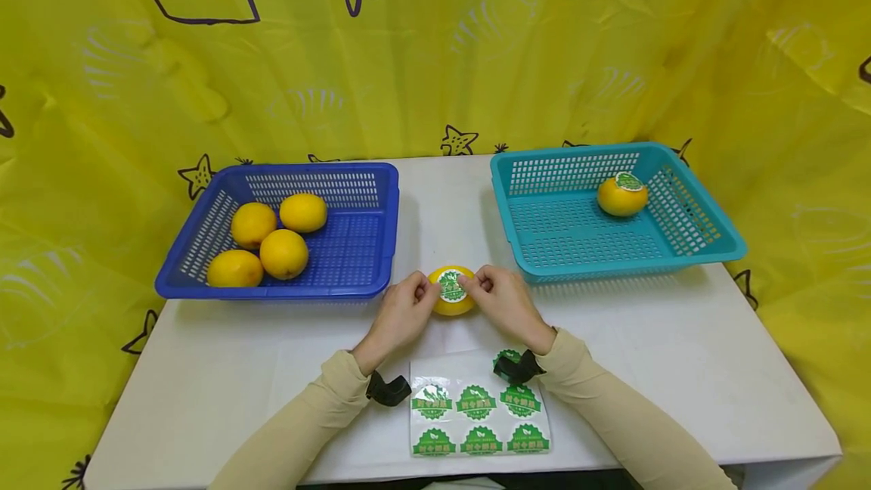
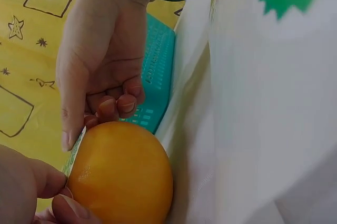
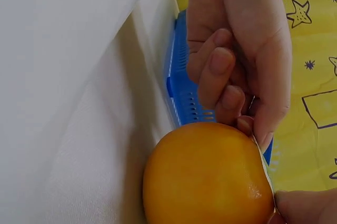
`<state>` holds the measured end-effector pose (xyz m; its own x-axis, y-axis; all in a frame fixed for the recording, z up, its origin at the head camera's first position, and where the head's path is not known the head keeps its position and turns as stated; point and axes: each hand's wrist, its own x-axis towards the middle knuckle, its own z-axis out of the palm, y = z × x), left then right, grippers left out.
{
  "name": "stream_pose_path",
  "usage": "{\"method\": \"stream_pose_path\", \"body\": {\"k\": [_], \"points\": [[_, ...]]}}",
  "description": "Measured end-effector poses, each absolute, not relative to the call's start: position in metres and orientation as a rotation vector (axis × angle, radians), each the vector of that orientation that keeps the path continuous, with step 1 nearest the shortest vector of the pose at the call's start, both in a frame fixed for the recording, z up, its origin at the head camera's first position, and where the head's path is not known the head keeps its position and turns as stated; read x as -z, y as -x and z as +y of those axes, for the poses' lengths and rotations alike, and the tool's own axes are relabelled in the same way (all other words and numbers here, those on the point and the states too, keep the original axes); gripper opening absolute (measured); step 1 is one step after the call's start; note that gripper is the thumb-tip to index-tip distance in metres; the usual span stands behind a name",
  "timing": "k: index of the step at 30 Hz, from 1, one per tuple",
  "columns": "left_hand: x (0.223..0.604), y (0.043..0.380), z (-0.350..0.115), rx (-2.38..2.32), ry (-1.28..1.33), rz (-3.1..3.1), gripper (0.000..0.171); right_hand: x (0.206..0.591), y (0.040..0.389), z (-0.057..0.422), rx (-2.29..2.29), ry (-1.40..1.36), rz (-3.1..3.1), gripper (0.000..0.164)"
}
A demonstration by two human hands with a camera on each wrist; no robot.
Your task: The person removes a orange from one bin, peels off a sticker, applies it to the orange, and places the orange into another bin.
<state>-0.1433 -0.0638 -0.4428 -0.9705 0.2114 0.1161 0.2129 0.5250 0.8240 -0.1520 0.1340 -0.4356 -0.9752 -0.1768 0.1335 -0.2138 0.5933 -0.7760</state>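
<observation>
A round yellow-orange fruit sits on the white table between both hands, with a round green-and-white sticker on the side facing me. At the sticker's left edge, my left hand pinches it between thumb and index finger. My right hand holds the opposite edge, its thumb lying over the sticker and its other fingers curled. The left wrist view shows the fruit from the side, with the sticker's edge slightly raised near the fingertips. How firmly the sticker adheres is hidden.
A blue basket at left holds several similar fruits. At right, a teal basket contains one stickered fruit. A sheet of green stickers lies near the table's front edge, below my wrists. Behind hangs a yellow curtain.
</observation>
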Motion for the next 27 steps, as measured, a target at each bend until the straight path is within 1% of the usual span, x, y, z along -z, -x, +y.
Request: {"method": "stream_pose_path", "body": {"k": [10,18,20,24,25,27], "points": [[0.446,0.14,-0.067,1.54,0.399,-2.711,0.021,0.439,0.149,0.138,-1.391,-0.311,-2.785,0.027],[0.447,0.132,-0.074,1.51,0.381,-2.764,0.02,0.442,0.147,0.139,-1.51,-0.336,-2.775,0.027],[0.447,0.128,-0.078,1.464,0.371,-2.794,0.018,0.443,0.147,0.14,-1.528,-0.331,-2.785,0.027],[0.447,0.123,-0.082,1.322,0.351,-2.869,0.007,0.442,0.147,0.141,-1.539,-0.324,-2.793,0.027],[0.447,0.122,-0.082,1.303,0.35,-2.884,0.011,0.442,0.147,0.141,-1.54,-0.323,-2.793,0.028],[0.447,0.123,-0.082,1.279,0.365,-2.91,0.025,0.441,0.146,0.142,-1.547,-0.323,-2.791,0.029]]}}
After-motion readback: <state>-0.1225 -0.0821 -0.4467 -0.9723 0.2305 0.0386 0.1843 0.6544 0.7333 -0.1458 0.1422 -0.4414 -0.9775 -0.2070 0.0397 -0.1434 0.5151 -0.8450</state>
